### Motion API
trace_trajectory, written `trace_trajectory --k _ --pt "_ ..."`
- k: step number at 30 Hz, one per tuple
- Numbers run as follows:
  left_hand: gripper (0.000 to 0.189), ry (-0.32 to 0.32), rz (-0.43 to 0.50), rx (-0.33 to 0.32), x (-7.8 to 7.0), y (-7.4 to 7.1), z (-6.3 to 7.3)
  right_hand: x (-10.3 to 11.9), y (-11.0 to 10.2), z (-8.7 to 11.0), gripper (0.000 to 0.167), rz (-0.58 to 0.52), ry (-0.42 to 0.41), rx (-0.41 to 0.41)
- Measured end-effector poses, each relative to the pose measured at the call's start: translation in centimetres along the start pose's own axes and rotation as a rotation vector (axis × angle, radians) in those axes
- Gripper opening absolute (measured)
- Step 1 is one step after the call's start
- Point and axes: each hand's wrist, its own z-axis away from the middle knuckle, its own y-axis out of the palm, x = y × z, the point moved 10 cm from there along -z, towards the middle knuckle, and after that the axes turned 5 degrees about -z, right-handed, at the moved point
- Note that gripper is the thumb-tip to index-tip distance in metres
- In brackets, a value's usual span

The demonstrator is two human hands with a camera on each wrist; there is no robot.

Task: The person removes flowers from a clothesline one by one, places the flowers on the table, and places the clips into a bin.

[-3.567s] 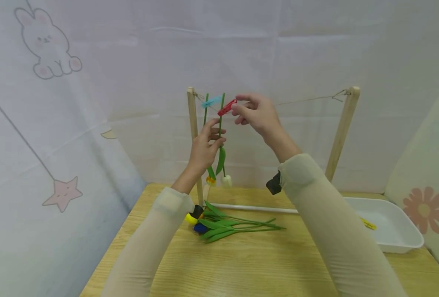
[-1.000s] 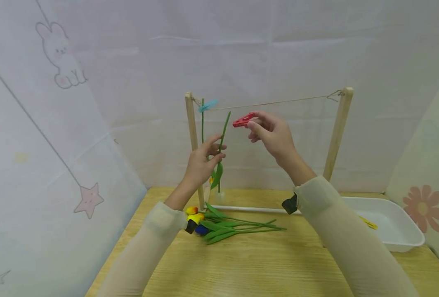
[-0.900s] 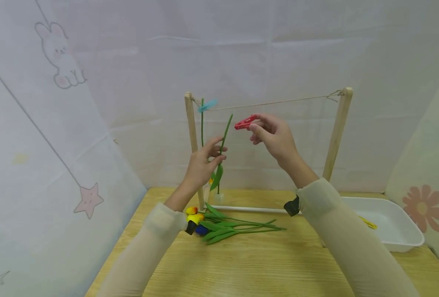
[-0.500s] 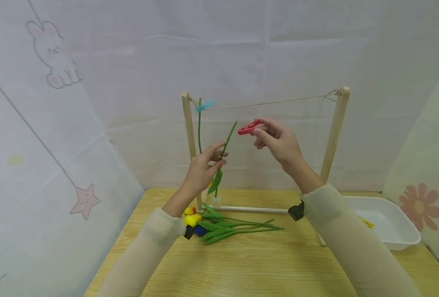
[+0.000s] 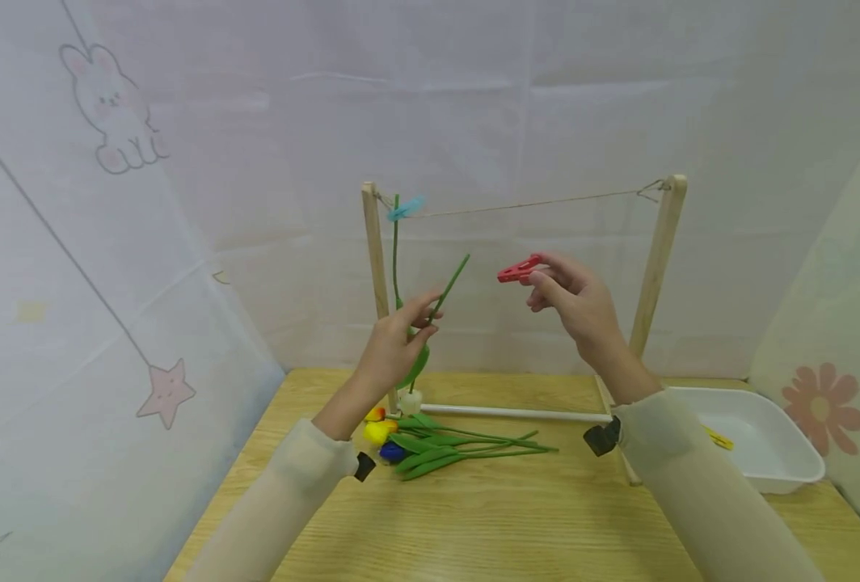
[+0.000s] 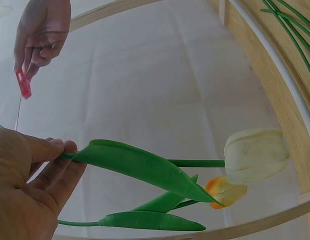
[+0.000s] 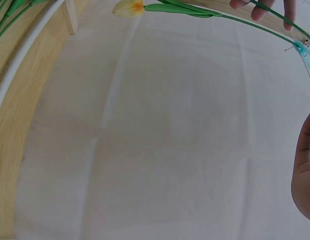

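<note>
My left hand (image 5: 395,343) pinches the green stem of a white tulip (image 6: 256,156), its bloom hanging low and its stem end leaning up to the right. To the right, my right hand (image 5: 579,303) holds a red clothespin (image 5: 519,268) between thumb and fingers, apart from both stem and string. Behind the left hand, a yellow-orange tulip (image 6: 225,192) hangs bloom down from the string (image 5: 524,204), its stem clipped by a blue clothespin (image 5: 406,208) near the left post. In the right wrist view only part of the right hand (image 7: 306,175) shows, at the right edge.
The string runs between two wooden posts (image 5: 659,259), with a white rod (image 5: 510,413) low between them. Several tulips (image 5: 437,451) with yellow, orange and blue blooms lie on the wooden table (image 5: 430,525). At right stands a white tray (image 5: 779,453) with a yellow clothespin (image 5: 718,437) in it.
The red clothespin, earlier at the white tulip's stem by the string, has come away in my right hand, down and right. My left hand has lowered the tulip, tilting its stem rightward.
</note>
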Motion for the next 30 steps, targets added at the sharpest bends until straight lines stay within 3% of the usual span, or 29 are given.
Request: trace_trajectory --k 7,13,21,30 --pt "0.057 -0.032 -0.034 0.045 0.3 0.1 0.9 -0.8 -2.5 1.6 0.043 -0.104 0.014 -0.062" --pt "0.059 -0.012 -0.066 0.077 -0.3 0.2 1.7 -0.9 -4.3 3.2 0.037 -0.135 -0.014 -0.084" --pt "0.059 0.064 -0.165 0.069 -1.7 0.0 2.5 -1.7 -7.0 5.8 0.03 -0.222 -0.022 -0.155" --pt "0.06 0.143 -0.315 0.072 -2.2 0.5 4.0 -1.9 -8.5 8.2 0.03 -0.306 -0.045 -0.11"
